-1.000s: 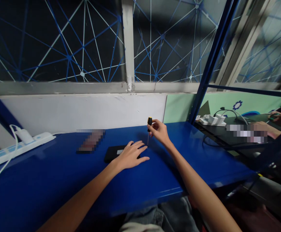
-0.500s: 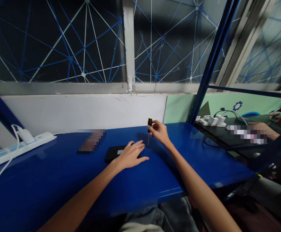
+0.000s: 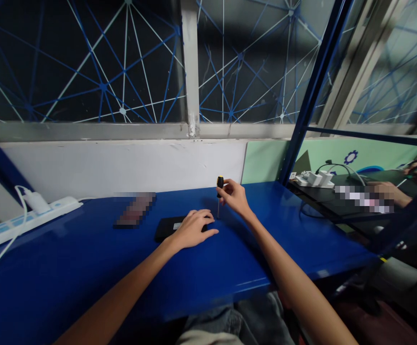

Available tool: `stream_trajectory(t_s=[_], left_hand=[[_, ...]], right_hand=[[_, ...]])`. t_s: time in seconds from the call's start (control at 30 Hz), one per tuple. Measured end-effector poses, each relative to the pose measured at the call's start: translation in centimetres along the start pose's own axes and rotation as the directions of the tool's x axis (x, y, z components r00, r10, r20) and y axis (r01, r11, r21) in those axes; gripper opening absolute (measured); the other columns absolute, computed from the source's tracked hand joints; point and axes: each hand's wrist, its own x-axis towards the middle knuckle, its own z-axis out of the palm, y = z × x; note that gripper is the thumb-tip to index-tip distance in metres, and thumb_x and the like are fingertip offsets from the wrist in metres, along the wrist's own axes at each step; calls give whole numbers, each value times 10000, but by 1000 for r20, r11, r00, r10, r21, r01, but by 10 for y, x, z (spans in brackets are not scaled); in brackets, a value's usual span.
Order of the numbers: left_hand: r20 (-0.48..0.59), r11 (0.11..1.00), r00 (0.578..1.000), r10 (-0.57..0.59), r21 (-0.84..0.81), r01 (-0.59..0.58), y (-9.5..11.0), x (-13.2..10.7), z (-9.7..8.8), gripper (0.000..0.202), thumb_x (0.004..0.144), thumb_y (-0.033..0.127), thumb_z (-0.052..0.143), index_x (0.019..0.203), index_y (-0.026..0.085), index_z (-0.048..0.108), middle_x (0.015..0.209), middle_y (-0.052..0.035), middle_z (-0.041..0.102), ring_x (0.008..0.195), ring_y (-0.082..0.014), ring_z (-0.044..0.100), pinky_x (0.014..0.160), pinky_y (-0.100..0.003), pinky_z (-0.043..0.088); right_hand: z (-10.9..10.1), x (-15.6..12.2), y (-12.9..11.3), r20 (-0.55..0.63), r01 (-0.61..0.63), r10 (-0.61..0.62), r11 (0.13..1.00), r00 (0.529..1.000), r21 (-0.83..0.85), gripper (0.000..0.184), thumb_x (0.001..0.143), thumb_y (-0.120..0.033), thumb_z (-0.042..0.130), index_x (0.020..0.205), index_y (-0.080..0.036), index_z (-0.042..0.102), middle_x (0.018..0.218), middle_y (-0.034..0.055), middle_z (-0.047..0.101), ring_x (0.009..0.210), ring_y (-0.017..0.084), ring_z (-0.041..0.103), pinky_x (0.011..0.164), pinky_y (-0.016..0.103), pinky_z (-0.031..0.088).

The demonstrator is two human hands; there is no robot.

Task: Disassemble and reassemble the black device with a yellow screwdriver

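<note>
A screwdriver [image 3: 220, 184] with a short black-and-yellow handle is pinched in the fingers of my right hand [image 3: 233, 195]. It stands nearly upright, its thin metal shaft pointing down at the blue tabletop. Just left of the tip, my left hand [image 3: 195, 229] rests palm down over a flat black case-like object [image 3: 165, 228] with a small pale label. The left fingers are stretched out, slightly bent, and they hide the right part of that black object. What the screwdriver tip touches is too small to make out.
A blurred-out flat phone-like thing [image 3: 135, 211] lies on the blue table [image 3: 122, 268] to the left. At the far left is a white power strip [image 3: 64, 206] with a cable. Beyond the blue post [image 3: 303, 110], another person's hands [image 3: 389, 193] work at a black table.
The screwdriver and my right hand have shifted slightly left. My left fingers have drawn in a little on the black object. The other person's tool has moved.
</note>
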Motion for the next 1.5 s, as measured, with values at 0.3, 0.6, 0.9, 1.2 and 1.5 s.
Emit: stream_trajectory(t_s=[0.3, 0.6, 0.9, 1.2, 1.5], left_hand=[[-64, 997, 997, -51, 50, 54, 2, 2, 1, 424, 803, 546, 653, 1037, 196, 702, 1095, -78, 654, 1095, -291, 560, 960, -425, 361], [-96, 994, 992, -86, -69, 80, 0, 3, -2, 314, 864, 445, 608, 1051, 214, 710, 1102, -65, 671, 1004, -252, 617, 891, -367, 444], [-181, 976, 973, -145, -186, 111, -5, 6, 4, 92, 801, 236, 679, 858, 220, 749, 938, -35, 723, 904, -232, 648, 838, -344, 487], [-252, 944, 948, -193, -312, 109, -7, 7, 7, 90, 819, 231, 663, 773, 211, 738, 871, -29, 728, 818, -198, 674, 787, -318, 513], [-318, 920, 919, -234, -378, 103, -3, 7, -1, 160, 847, 310, 627, 772, 205, 723, 838, -37, 728, 798, -206, 674, 763, -318, 507]], right_hand=[[7, -4, -3, 40, -12, 12, 1000, 999, -6, 231, 805, -400, 602, 918, -201, 575, 593, -21, 645, 439, 151, 613, 435, 246, 502], [6, -2, -4, 28, -29, 26, 992, 999, 120, 241, 784, -386, 623, 922, -194, 574, 583, -21, 624, 437, 162, 613, 411, 262, 518], [4, -2, -16, 34, -83, 77, 967, 996, 240, 326, 743, -454, 673, 891, -182, 573, 583, -10, 634, 432, 156, 603, 448, 280, 537], [2, -1, -25, -3, -89, 93, 953, 996, 290, 374, 736, -506, 664, 905, -187, 566, 599, -4, 643, 443, 155, 605, 466, 292, 542], [-1, 0, -31, -69, -75, 104, 939, 992, 336, 373, 729, -514, 676, 880, -194, 557, 546, -35, 602, 421, 146, 592, 459, 283, 544]])
